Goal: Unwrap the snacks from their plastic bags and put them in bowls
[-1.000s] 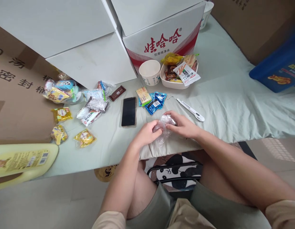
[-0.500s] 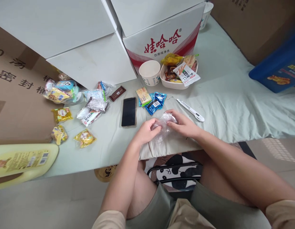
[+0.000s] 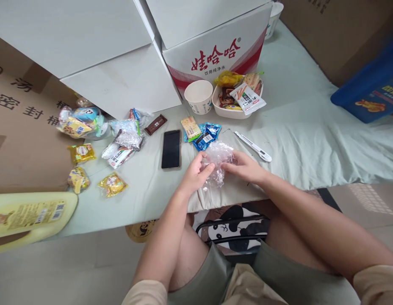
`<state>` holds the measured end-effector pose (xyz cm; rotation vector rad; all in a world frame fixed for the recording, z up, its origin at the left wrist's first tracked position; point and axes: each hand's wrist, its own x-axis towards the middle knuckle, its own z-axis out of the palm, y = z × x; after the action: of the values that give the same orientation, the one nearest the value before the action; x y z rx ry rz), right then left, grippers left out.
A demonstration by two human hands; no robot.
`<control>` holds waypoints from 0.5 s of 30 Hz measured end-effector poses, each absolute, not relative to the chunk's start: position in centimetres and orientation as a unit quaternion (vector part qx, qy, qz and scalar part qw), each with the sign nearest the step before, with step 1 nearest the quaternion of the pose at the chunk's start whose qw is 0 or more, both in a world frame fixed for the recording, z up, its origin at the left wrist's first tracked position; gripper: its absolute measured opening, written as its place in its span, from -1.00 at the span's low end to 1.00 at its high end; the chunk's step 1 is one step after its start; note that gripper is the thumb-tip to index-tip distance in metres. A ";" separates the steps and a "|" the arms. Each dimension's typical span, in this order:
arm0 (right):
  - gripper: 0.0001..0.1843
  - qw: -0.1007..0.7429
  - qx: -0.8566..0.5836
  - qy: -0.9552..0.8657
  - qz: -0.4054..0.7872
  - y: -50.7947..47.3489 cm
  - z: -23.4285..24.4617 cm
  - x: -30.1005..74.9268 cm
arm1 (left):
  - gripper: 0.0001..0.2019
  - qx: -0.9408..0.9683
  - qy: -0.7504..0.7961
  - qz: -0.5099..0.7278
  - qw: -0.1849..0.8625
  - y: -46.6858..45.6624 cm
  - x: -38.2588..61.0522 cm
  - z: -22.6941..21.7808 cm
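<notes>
Between my two hands is a crumpled piece of clear plastic wrap, low over the front part of the cloth-covered table. My left hand grips its left side with thumb and fingers. On the right side my right hand pinches it, thumb in front. Just beyond the wrap lie blue snack packets and a biscuit pack. A white utility knife lies to the right, past my right hand. Left of my left hand is a dark-screened phone.
A paper cup and a bowl of snacks stand before a white carton. Wrapped snacks and a chocolate bar lie at left. A yellow jug and a blue container flank the table.
The plastic wrap has been spread from a tighter bunch and now shows wider and higher between my hands. My right hand's fingers have drawn slightly nearer to me.
</notes>
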<state>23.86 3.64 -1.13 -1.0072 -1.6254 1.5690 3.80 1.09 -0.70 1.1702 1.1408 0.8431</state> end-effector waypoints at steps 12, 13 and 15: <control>-0.69 0.348 -0.391 -0.523 0.672 3.3 -0.7 23.9 | -0.72 0.529 0.535 0.420 0.507 1.9 2.6 -1.0; -0.65 0.359 -0.378 -0.505 0.688 3.3 -0.6 24.0 | -0.68 0.501 0.525 0.434 0.534 2.0 2.6 -0.9; -0.62 0.373 -0.347 -0.468 0.722 3.4 -0.5 24.1 | -0.65 0.444 0.504 0.458 0.582 2.0 2.7 -0.6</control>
<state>24.13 3.36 -0.54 -0.8896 -1.1987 1.8506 2.69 2.00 -0.56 1.0371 1.1777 1.0708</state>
